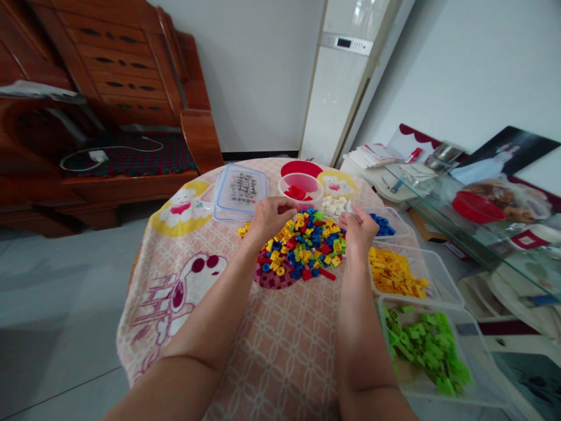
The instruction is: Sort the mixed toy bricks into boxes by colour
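Mixed toy bricks [307, 242] in yellow, blue, red and green lie heaped on the round table. Over the heap's left edge is my left hand [272, 221], its fingers pinched together; a small pale bit shows at the fingertips, too small to name. At the heap's right side, my right hand [360, 229] has thumb and fingers closed, with what looks like a white brick [349, 206] at their tips. White bricks [333, 206] form a small pile just beyond it. Behind the heap, a pink bowl [301, 181] holds red bricks [297, 193].
Clear bins on the right hold blue bricks [382, 224], yellow bricks [397, 275] and green bricks [432, 348]. A lidded plastic box [241, 190] stands at the back left. A patterned cloth [280, 345] covers the table. Right of it is a glass shelf [464, 219].
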`<state>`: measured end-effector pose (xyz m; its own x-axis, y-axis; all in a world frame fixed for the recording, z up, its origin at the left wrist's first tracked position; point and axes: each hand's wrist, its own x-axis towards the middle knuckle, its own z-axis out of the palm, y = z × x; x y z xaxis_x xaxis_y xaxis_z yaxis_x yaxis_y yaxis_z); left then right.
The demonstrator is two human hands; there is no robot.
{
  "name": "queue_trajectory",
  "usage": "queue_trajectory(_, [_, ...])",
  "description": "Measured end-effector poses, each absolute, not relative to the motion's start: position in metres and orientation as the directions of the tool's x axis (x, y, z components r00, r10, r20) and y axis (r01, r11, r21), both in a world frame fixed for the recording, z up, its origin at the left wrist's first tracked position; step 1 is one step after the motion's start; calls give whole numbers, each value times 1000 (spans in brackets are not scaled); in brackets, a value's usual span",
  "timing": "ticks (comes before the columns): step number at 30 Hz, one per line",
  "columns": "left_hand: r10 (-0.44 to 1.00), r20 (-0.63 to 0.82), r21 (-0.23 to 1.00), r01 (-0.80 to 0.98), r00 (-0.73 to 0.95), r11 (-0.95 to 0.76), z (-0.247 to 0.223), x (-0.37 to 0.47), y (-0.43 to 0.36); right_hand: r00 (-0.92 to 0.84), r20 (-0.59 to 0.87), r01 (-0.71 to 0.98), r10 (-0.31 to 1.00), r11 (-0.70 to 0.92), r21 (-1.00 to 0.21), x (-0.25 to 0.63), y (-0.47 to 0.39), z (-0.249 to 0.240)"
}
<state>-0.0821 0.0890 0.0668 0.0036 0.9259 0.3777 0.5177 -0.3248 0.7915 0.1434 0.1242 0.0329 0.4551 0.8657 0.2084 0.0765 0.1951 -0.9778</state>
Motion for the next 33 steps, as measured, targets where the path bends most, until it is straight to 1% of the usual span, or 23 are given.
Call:
queue_trajectory(2, [931, 365, 810, 490, 10, -323, 62, -82, 92, 421, 175, 90, 890, 150, -984, 144, 122, 34])
queue_trajectory(5, [938, 344, 845, 426, 29, -323, 55, -82, 95, 312, 125, 133, 942, 87, -987, 139, 116, 38])
queue_trajectory(9, [943, 326, 880, 341, 68, -329, 53, -78, 95, 66, 88, 148, 994, 77, -986, 125, 105, 44])
queue_trajectory(12, [940, 324, 894, 290, 106, -340, 53, -75, 95, -136, 58, 116, 989, 74, -991, 111, 98, 46])
queue_trajectory(15, [940, 326, 897, 280, 100, -341, 52, -76, 96, -209, 50, 97, 977, 72, -993, 96, 94, 45])
queue_trajectory(20, [946, 311, 903, 280, 94, -325, 51, -80, 98, -194, 44, 70, 980, 58, -996, 86, 92, 43])
queue_trajectory(23, [943, 321, 891, 309, 93, -334, 53, -80, 96, -142, 39, 37, 989, 45, -998, 89, 93, 44])
queue_trajectory(27, [943, 324, 874, 360, 70, -327, 59, -84, 94, 59, 37, -22, 998, 38, -999, 103, 101, 43])
queue_trajectory(30, [950, 312, 865, 405, 27, -296, 60, -91, 93, 225, 44, -61, 973, 59, -996, 118, 111, 38])
queue_trajectory(33, [947, 316, 854, 452, -53, -260, 58, -100, 96, 351, 61, -72, 934, 92, -993, 132, 120, 33])
